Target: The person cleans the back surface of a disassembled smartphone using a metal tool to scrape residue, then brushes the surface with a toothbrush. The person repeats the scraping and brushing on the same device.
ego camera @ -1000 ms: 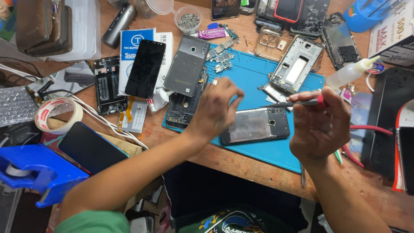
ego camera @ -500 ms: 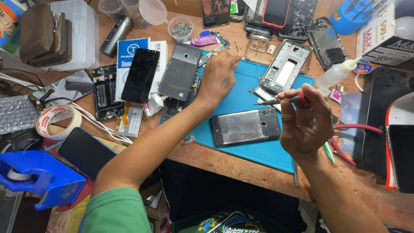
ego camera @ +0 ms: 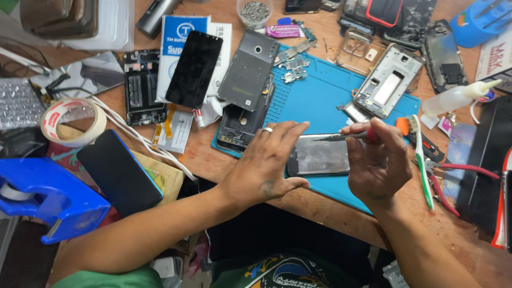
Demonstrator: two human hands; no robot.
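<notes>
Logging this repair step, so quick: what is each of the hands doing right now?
Left hand: open, fingers resting on the phone, steadying it.
Right hand: closed on a red-handled screwdriver, tip over the phone.

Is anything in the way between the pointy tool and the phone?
Nothing visible. The tool's tip lies right over the phone, held by the right hand, while the left hand steadies the phone's left end.
</notes>
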